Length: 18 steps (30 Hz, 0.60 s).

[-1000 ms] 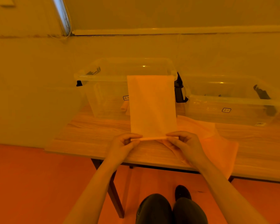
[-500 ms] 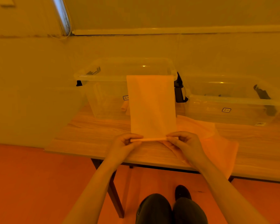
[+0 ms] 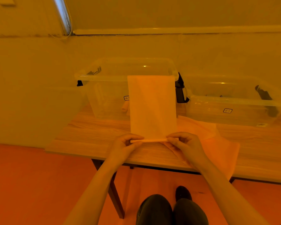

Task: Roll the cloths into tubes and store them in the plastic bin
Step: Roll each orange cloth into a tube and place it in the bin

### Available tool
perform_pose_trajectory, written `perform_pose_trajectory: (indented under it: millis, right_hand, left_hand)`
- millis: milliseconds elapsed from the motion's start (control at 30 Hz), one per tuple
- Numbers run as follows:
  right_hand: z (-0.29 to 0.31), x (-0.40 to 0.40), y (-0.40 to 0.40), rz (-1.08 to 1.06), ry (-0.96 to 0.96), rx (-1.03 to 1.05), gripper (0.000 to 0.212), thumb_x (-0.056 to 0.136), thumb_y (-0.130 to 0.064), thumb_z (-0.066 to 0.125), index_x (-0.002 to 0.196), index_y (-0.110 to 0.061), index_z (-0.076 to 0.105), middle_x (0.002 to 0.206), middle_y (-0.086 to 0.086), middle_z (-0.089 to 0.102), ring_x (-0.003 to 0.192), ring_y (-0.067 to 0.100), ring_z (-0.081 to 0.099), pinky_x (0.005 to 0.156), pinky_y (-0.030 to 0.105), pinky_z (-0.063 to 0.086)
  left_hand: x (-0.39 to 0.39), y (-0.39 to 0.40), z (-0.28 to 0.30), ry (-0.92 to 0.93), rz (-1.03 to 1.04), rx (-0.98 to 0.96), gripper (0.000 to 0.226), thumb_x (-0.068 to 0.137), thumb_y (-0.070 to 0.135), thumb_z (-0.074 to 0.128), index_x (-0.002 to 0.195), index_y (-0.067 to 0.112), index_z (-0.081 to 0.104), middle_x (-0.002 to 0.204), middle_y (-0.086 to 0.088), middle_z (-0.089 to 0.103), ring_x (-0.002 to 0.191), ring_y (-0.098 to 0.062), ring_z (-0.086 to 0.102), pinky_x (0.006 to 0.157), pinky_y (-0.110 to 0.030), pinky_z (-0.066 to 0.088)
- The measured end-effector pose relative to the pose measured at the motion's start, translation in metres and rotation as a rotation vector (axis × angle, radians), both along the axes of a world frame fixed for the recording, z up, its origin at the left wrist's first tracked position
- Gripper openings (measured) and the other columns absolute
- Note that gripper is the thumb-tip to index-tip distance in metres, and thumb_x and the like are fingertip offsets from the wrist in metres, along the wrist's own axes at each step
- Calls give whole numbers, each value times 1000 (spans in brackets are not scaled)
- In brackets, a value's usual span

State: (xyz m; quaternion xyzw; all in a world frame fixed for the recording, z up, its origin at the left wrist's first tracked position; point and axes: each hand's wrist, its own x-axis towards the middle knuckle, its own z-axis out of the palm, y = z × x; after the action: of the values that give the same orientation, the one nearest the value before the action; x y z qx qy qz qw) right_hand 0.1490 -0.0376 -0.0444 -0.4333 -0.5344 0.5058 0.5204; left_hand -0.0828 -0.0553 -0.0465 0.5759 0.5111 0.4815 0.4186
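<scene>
A pale folded cloth [image 3: 152,106] lies stretched from the table's near side up over the front rim of the clear plastic bin [image 3: 104,77]. Its near edge is curled into a thin roll [image 3: 148,140]. My left hand [image 3: 124,146] pinches the roll's left end and my right hand [image 3: 186,145] pinches its right end. A small rolled cloth [image 3: 125,108] shows through the bin's front wall.
A second clear bin [image 3: 234,101] stands to the right on the wooden table [image 3: 91,135]. A loose orange cloth [image 3: 217,143] lies under my right hand and hangs over the table's front edge. The wall is close behind the bins. My knees are below.
Almost nothing has moved; both hands stay pinched on the cloth's near edge, with the thin roll only slightly tighter.
</scene>
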Motion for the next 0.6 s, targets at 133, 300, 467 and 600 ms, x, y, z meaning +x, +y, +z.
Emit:
perform_pose_trajectory:
  millis: [133,300,467,600]
  right_hand:
    - [0,2,-1,11,-50,24,12,76,-10,74,86,-15,75,94,7,72,90,20,69,76,31,57]
    - [0,2,-1,-30,-112,64,11,78,-11,73,82,-21,75,87,0,72,83,12,67,68,20,53]
    - [1,1,-1,-24,-76,44,11,81,-8,70,81,-18,75,84,2,73,79,12,68,66,19,53]
    - [1,1,-3,-6,-75,28,13,71,-19,76,83,-22,75,93,5,72,89,17,68,75,31,57]
  left_hand:
    - [1,0,1,13,19,-4,12,85,21,67,85,31,74,85,7,68,78,-5,61,68,-19,48]
    - [1,-1,1,-22,18,-30,14,84,22,68,88,34,74,92,7,68,83,-6,62,69,-20,48]
    - [1,-1,2,-43,25,-7,14,84,16,68,88,28,73,92,7,68,85,-2,62,69,-17,48]
    - [2,1,2,-13,41,0,12,85,19,67,84,30,74,78,9,68,70,-1,59,63,-16,47]
